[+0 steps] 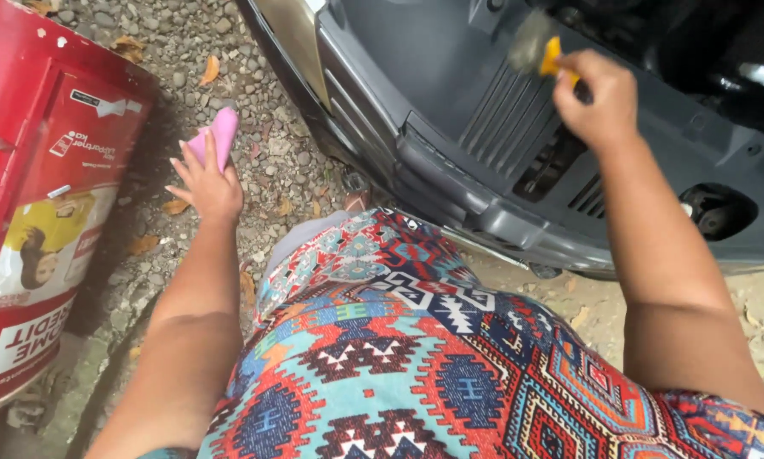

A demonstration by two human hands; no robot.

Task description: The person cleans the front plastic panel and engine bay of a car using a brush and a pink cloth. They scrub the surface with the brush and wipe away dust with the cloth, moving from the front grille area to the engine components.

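Right grip point(601, 95) closed on yellow-handled brush point(538, 47), bristles at grey vehicle panel point(450, 76); left grip point(205, 180) pinching pink cloth point(218, 136) over gravel. Brushing step; wiping likely next.

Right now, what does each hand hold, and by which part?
The right hand grips a brush by its yellow handle, bristles blurred. The left hand holds a pink cloth by its lower end.

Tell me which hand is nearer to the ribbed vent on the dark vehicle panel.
Right. The right hand is over the ribbed vent, holding a yellow-handled brush just above it. The left hand is far off over the gravel, holding a pink cloth.
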